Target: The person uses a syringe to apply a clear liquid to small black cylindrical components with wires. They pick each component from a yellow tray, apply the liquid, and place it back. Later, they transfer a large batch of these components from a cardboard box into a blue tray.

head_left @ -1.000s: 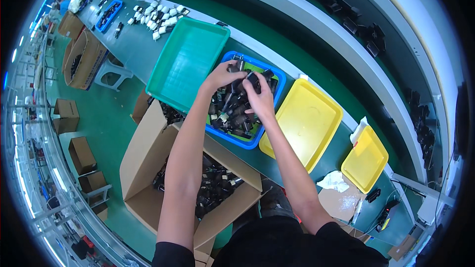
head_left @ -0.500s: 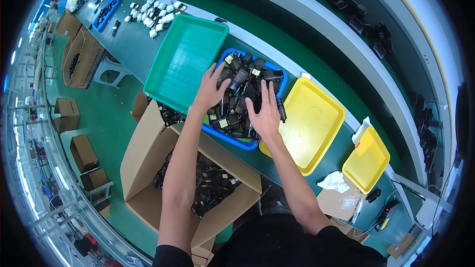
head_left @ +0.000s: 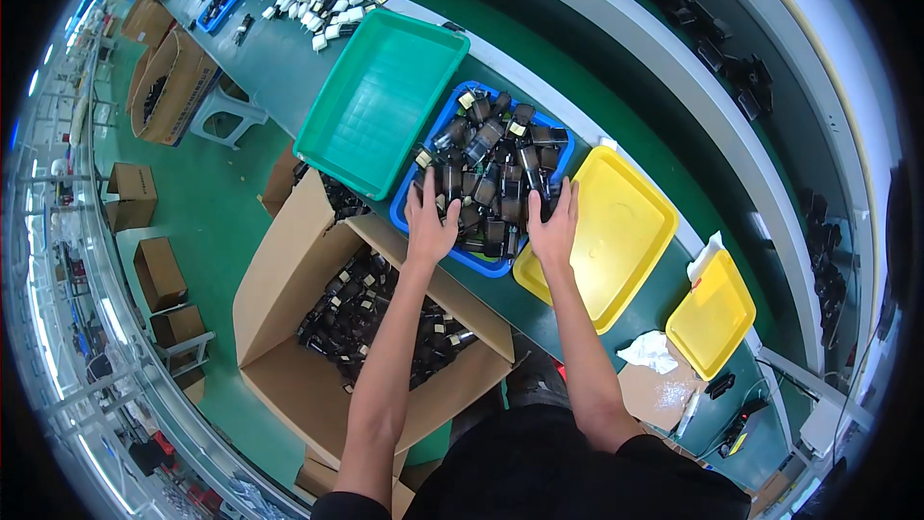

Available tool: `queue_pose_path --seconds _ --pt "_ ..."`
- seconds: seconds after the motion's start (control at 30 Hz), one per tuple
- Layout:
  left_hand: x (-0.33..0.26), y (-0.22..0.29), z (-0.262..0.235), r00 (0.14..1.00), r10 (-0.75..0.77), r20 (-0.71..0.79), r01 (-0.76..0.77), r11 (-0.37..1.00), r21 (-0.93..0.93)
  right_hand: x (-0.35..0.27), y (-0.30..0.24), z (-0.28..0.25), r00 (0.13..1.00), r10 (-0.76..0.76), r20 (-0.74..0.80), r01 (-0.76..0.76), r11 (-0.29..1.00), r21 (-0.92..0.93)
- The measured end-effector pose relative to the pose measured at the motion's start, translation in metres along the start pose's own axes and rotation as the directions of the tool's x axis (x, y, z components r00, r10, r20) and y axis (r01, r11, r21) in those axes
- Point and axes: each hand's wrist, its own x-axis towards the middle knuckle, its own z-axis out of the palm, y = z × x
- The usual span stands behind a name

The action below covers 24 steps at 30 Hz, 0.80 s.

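Observation:
A blue tray (head_left: 505, 270) on the bench is heaped with small dark, blocky plastic parts (head_left: 484, 143), some bearing pale yellow labels. My left hand (head_left: 430, 226) lies over the tray's near left side, fingers stretched and spread, touching or just above the parts. At the right side, my right hand (head_left: 553, 231) rests by the tray's rim with its thumb apart from its fingers. Neither hand grips anything visible. Left of the blue tray stands a bare green tray (head_left: 380, 101); a yellow tray (head_left: 621, 231) is close on its right.
Below the bench edge, an open cardboard box (head_left: 279, 327) holds many similar dark parts. White blocky pieces (head_left: 322, 5) and a small blue tray (head_left: 225, 0) lie at the far left. Rightward are a smaller yellow tray (head_left: 712, 313) and crumpled white paper (head_left: 650, 351).
Both hands have drawn back toward me from the middle of the heap, the right one also shifting to the tray's right edge. More of the heaped parts shows.

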Motion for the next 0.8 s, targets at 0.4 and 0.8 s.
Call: queue_pose_path --seconds 0.4,0.8 --pt "0.01 -0.007 0.015 0.983 -0.168 -0.074 0.182 0.952 0.246 -0.029 -0.04 0.032 0.992 -0.122 0.028 0.107 0.945 0.31" --pt "-0.014 0.019 -0.016 0.993 -0.098 -0.061 0.106 0.982 0.154 -0.069 0.025 -0.052 0.978 0.013 0.209 0.003 0.997 -0.075"
